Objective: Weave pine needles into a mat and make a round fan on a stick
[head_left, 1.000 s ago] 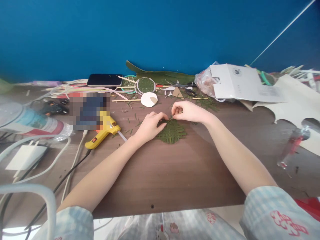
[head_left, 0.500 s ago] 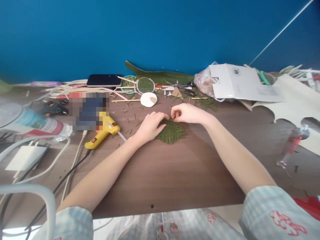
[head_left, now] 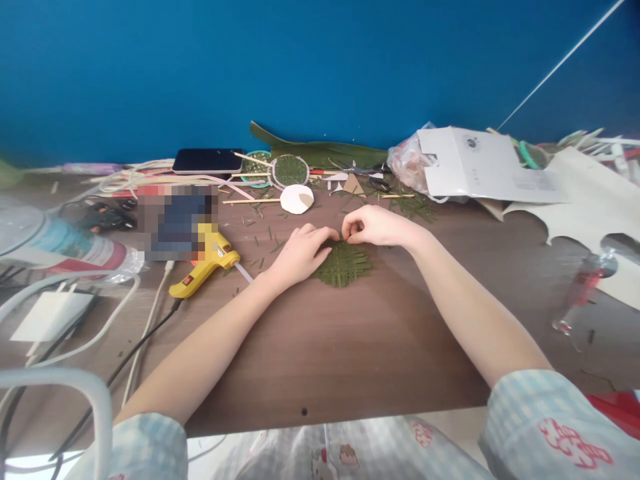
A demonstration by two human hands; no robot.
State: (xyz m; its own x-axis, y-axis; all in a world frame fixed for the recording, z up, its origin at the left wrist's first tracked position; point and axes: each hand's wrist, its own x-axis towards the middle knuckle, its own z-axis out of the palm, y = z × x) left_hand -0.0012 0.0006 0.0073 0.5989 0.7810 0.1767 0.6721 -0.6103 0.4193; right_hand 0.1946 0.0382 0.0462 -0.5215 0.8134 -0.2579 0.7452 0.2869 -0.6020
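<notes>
A small round mat woven from green leaf strips (head_left: pixel 345 268) lies flat on the brown table. My left hand (head_left: pixel 304 252) rests on its left and upper left edge, fingers stretched out and the thumb apart from them, pressing the weave down. At the mat's far edge, my right hand (head_left: pixel 373 225) is closed in a pinch, thumb and index finger together on a leaf strip end. Its other fingers are curled in. The pinched tip is mostly hidden by the fingers.
A yellow glue gun (head_left: pixel 205 267) lies left, with cables and a white charger (head_left: pixel 53 315). Behind are a black phone (head_left: pixel 207 161), a round woven fan (head_left: pixel 290 172), a white paper disc (head_left: pixel 297 199), scissors (head_left: pixel 375 175), leaf scraps and a white box (head_left: pixel 475 167).
Almost nothing differs. Both hands stay at the woven mat, with only a very slight shift of the fingers at its far edge.
</notes>
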